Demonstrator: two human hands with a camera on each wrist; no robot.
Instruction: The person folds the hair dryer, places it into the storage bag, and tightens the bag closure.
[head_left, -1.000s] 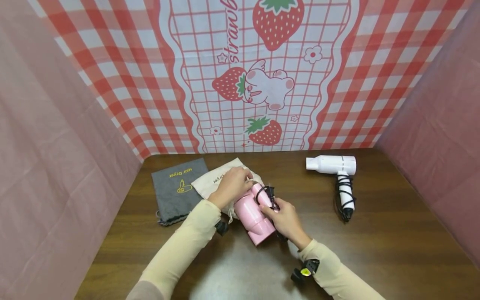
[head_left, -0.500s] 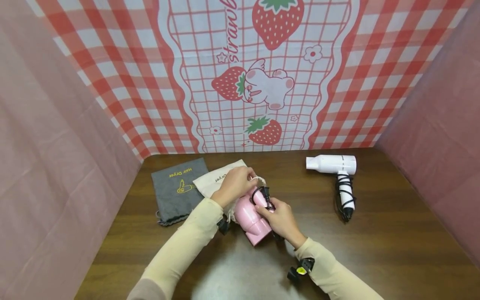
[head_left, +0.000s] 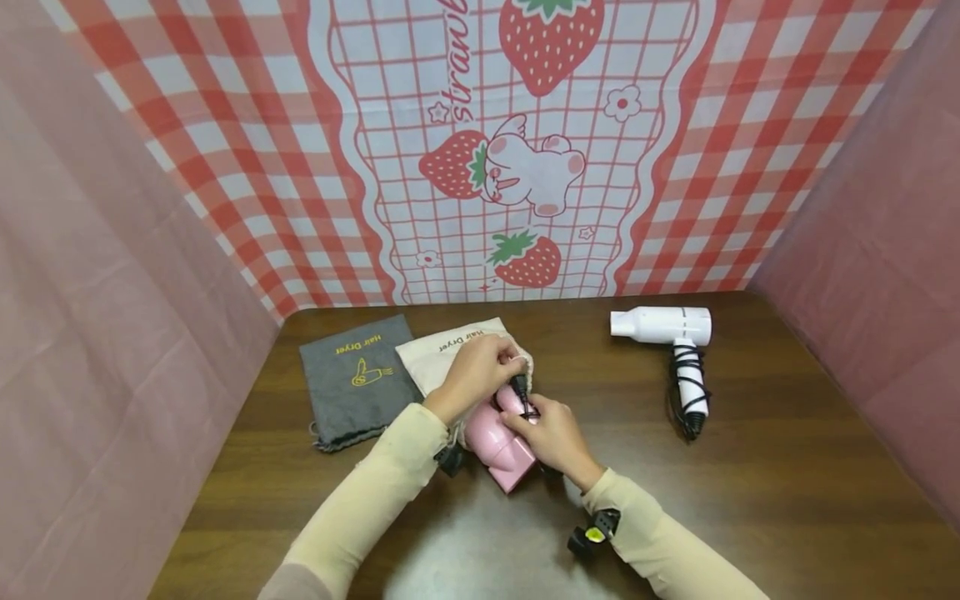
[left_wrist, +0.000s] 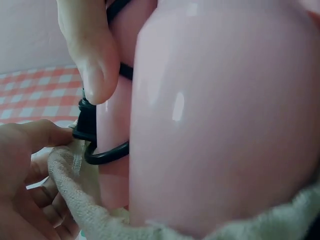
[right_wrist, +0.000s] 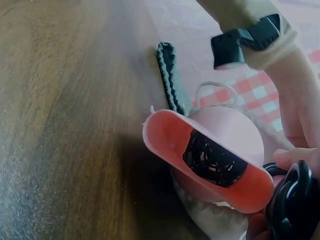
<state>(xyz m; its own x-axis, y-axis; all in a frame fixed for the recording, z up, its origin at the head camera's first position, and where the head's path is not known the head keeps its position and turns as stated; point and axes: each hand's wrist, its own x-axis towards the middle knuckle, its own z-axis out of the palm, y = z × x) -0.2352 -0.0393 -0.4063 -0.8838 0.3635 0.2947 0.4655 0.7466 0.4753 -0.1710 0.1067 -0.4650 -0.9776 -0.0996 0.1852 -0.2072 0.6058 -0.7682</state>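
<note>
A pink hair dryer (head_left: 489,436) lies folded, its body end inside the mouth of a cream drawstring bag (head_left: 429,360) and its flat nozzle (right_wrist: 210,160) sticking out. My right hand (head_left: 557,437) grips the dryer by its folded handle, thumb on the pink shell. Black cord (left_wrist: 107,154) is wound round that handle. With its fingertips, my left hand (head_left: 480,367) pinches the bag's rim (left_wrist: 65,172), right beside the black plug (left_wrist: 87,122). The deeper part of the dryer is hidden by the bag cloth.
Left of the bag, a grey drawstring bag (head_left: 356,383) with yellow hair-dryer print lies flat. A white hair dryer (head_left: 663,325) with a cord-wrapped handle rests at the right on the wooden table (head_left: 787,467). A checked strawberry cloth (head_left: 570,167) hangs behind.
My right hand has moved the pink dryer slightly left and further into the cream bag. The bag's rim has come up round the handle end, with the left hand shifting right along it.
</note>
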